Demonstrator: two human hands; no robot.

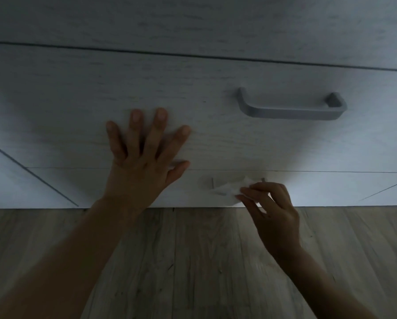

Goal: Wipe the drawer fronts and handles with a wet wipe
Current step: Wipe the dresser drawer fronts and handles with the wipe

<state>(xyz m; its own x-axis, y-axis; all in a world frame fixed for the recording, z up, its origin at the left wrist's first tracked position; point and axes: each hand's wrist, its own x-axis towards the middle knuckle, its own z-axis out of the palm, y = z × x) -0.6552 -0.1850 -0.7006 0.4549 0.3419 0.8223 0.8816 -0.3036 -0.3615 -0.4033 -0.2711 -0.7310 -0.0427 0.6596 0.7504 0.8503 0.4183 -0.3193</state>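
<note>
fingers (pixel 158 127) of your left hand (pixel 142 171) are straight and spread wide apart, pressed flat against the middle drawer front (pixel 66 107). from the head view, that hand sits left of the grey bar handle (pixel 292 109) and well apart from it. your left thumb angles out to the right, its tip lying on the thin seam above the bottom drawer front (pixel 331 187).

your right hand (pixel 275 210) is lower and to the right, in front of the bottom drawer. its fingers are curled, and the thumb and fingertips (pixel 245 192) pinch a white wet wipe (pixel 229 187). the wipe is bunched up and lies over the lower handle (pixel 263 180), covering most of the bar. only the handle's two short posts show, one at each end of the wipe. the light is dim, so you cannot tell how tightly the wipe wraps the bar.

above the middle drawer, a dark gap separates it from the top drawer front (pixel 192 19). below the bottom drawer lies a wooden plank floor (pixel 192 261), and both your bare forearms cross it.
</note>
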